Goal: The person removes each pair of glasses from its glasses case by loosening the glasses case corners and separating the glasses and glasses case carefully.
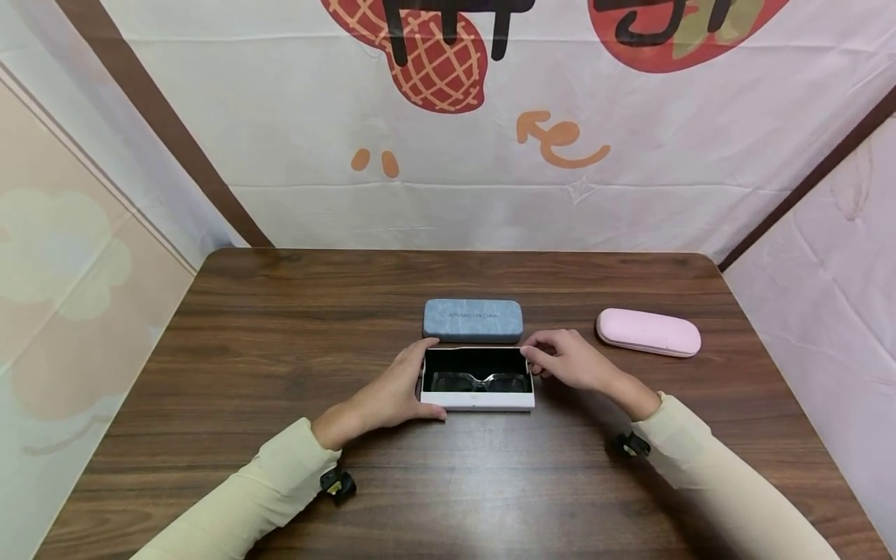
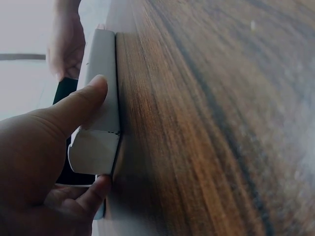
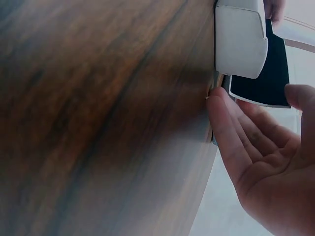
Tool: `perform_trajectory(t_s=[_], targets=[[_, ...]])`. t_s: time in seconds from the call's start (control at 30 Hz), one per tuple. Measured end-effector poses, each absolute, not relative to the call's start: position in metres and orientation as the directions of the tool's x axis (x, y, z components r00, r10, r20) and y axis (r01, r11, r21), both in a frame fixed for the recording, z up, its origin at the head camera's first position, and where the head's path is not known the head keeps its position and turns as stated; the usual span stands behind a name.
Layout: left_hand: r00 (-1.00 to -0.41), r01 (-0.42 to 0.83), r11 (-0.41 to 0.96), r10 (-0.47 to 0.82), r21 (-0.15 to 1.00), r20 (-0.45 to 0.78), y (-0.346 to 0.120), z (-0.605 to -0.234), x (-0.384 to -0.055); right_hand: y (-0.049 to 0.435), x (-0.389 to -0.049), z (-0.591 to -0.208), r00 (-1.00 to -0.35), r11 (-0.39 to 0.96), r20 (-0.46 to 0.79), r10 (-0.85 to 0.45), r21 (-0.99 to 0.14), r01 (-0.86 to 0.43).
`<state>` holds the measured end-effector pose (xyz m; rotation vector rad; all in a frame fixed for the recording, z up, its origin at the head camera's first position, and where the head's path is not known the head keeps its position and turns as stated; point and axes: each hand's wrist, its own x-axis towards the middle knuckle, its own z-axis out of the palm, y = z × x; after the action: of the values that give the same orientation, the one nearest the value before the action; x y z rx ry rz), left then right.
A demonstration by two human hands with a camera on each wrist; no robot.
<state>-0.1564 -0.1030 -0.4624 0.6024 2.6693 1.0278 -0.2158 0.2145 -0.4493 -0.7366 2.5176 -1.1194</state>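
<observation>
An open white glasses case (image 1: 477, 401) with a black lining sits on the table, its lid raised at the back. Inside lies a pair of sunglasses (image 1: 481, 382) with a clear-looking frame and dark lenses. My left hand (image 1: 392, 393) grips the left end of the case, thumb along the front wall and fingers round the back, as the left wrist view also shows. At the other end, my right hand (image 1: 570, 359) holds the lid's corner between thumb and fingers. In the right wrist view its thumb (image 3: 298, 96) is at the lid's edge, the other fingers extended beneath.
Right behind the white case lies a closed blue glasses case (image 1: 473, 320) with lettering on top. A closed pink glasses case (image 1: 649, 332) lies to the right, beyond my right hand. The brown wooden table (image 1: 280, 327) ends at a printed cloth backdrop (image 1: 490, 210).
</observation>
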Motion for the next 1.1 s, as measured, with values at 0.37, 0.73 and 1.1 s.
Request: perform_trajectory(t_s=[0.37,0.73,1.1], targets=[[-0.884,0.326,0.652,0.468,0.685,-0.024,-0.111,-0.462,-0.151,0.205,-0.205,-0.453,-0.873,0.617,-0.069,-0.483,-0.735,-0.283],[-0.88,0.325,0.661,0.473,0.676,-0.039,-0.115,-0.46,-0.147,0.196,-0.198,-0.453,-0.899,0.638,-0.097,-0.428,-0.737,-0.225],[-0.881,0.333,0.66,0.473,0.673,-0.028,-0.115,-0.46,-0.148,0.194,-0.2,-0.456,-0.9,0.626,-0.116,-0.42,-0.756,-0.194]])
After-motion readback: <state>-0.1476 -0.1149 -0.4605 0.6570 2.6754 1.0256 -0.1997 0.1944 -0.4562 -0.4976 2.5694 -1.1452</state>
